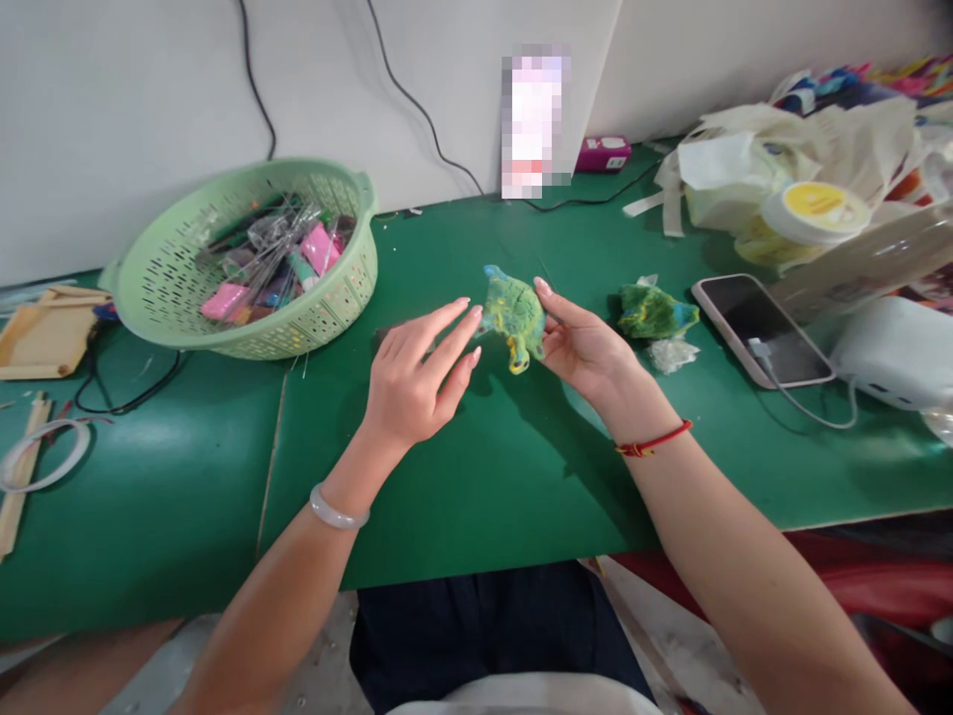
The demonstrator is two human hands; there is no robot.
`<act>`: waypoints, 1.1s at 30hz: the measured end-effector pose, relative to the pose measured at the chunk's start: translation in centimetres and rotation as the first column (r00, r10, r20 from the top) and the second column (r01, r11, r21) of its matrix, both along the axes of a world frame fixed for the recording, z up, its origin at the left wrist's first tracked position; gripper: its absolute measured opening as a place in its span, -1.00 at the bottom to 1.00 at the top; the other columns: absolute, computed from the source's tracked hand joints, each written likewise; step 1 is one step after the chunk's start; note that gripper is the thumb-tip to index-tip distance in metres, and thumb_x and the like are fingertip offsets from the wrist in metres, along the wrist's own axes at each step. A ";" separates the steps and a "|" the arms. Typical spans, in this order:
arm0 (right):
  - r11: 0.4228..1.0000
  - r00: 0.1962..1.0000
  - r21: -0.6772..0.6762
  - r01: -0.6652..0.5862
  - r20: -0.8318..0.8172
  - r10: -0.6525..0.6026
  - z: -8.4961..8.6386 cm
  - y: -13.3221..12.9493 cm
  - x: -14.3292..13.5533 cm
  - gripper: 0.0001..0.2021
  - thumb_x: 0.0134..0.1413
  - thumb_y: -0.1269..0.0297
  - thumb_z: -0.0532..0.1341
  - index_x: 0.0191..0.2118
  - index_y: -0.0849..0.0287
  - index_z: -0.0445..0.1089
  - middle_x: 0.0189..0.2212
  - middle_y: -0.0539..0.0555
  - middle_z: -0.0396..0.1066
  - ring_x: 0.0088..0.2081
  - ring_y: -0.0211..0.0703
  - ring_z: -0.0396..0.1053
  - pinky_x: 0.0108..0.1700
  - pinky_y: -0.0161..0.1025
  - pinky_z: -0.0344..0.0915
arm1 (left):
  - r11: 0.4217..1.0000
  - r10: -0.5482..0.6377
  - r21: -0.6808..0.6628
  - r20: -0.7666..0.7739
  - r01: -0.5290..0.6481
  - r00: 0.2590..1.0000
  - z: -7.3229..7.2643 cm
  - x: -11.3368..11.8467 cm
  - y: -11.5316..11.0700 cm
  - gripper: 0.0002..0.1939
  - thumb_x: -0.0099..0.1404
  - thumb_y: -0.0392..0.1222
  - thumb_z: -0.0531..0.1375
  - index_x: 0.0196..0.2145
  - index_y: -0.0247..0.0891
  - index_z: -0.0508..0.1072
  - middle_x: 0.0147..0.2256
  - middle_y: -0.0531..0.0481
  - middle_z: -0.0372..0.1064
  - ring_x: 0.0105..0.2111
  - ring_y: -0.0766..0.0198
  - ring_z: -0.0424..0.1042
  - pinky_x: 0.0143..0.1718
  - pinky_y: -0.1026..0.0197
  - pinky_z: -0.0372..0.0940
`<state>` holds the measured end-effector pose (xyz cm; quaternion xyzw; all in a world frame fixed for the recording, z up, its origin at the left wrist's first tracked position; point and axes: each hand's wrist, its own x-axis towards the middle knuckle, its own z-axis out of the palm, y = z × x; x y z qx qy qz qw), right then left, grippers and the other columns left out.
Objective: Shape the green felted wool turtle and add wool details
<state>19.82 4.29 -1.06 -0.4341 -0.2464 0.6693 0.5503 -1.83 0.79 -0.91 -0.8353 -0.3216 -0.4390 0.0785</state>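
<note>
A small green, yellow and blue turtle-like figure (513, 313) is held above the green table, its head toward me. My right hand (585, 348) grips its right edge between thumb and fingers. On the figure's left side is my left hand (421, 372), fingers spread, fingertips beside or lightly against it; exact contact is unclear. A second green and yellow piece (655, 311) lies on the table to the right of my right hand, beside a crumpled clear wrapping (672, 355).
A light green basket (298, 333) of tools and packets stands at the back left. On the right are a phone (766, 328) with a cable, a white device (897, 353), a yellow-lidded tub (817, 212) and plastic bags. Tape (45, 482) lies far left.
</note>
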 end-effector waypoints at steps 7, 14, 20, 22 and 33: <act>0.999 1.000 -0.030 -0.011 -0.004 0.011 0.3 -0.5 -0.5 -0.80 0.04 0.15 0.53 -0.36 0.06 0.54 -0.42 -0.03 0.61 -0.37 -0.21 0.55 -0.40 -0.31 0.48 | 0.850 0.097 -0.517 0.343 0.101 0.934 0.7 1.1 -0.4 -0.62 0.54 0.07 0.14 -0.27 -0.21 0.61 -0.36 -0.03 0.61 -0.35 0.27 0.55 -0.30 0.22 0.41; 0.999 0.999 0.005 -0.044 0.003 0.044 -0.2 -0.6 -0.7 -0.73 -0.12 0.12 0.60 -0.40 0.07 0.55 -0.39 -0.03 0.61 -0.34 -0.22 0.55 -0.26 -0.27 0.50 | 0.778 0.150 -0.618 0.357 0.112 0.922 1.0 1.4 -0.5 -0.65 0.43 0.09 0.27 -0.40 -0.20 0.55 -0.46 0.04 0.55 -0.44 0.32 0.47 -0.38 0.23 0.30; 0.998 0.999 0.045 -0.048 0.016 0.047 -0.6 -0.6 -0.7 -0.67 -0.23 0.05 0.63 -0.42 0.04 0.55 -0.41 -0.04 0.61 -0.36 -0.20 0.53 -0.33 -0.25 0.47 | 0.793 0.133 -0.597 0.365 0.122 0.922 1.0 1.3 -0.4 -0.61 0.45 0.09 0.25 -0.45 -0.20 0.51 -0.53 0.08 0.49 -0.49 0.35 0.43 -0.41 0.24 0.26; 0.997 0.998 0.045 -0.056 0.018 0.056 -0.6 -0.6 -0.7 -0.66 -0.23 0.04 0.63 -0.42 0.04 0.54 -0.39 -0.03 0.61 -0.36 -0.19 0.53 -0.34 -0.24 0.46 | 0.781 0.146 -0.613 0.365 0.119 0.919 0.9 1.3 -0.3 -0.58 0.45 0.13 0.24 -0.46 -0.19 0.51 -0.53 0.07 0.50 -0.50 0.34 0.43 -0.42 0.24 0.25; 0.997 0.997 0.040 -0.065 0.033 0.063 -0.2 -0.8 -0.9 -0.66 -0.19 0.04 0.63 -0.42 0.05 0.53 -0.44 -0.05 0.57 -0.41 -0.24 0.49 -0.43 -0.28 0.41 | 0.675 0.226 -0.708 0.464 0.205 0.856 0.6 1.5 -0.4 -0.51 0.44 0.20 0.22 -0.51 -0.18 0.47 -0.56 0.05 0.47 -0.51 0.31 0.43 -0.43 0.21 0.26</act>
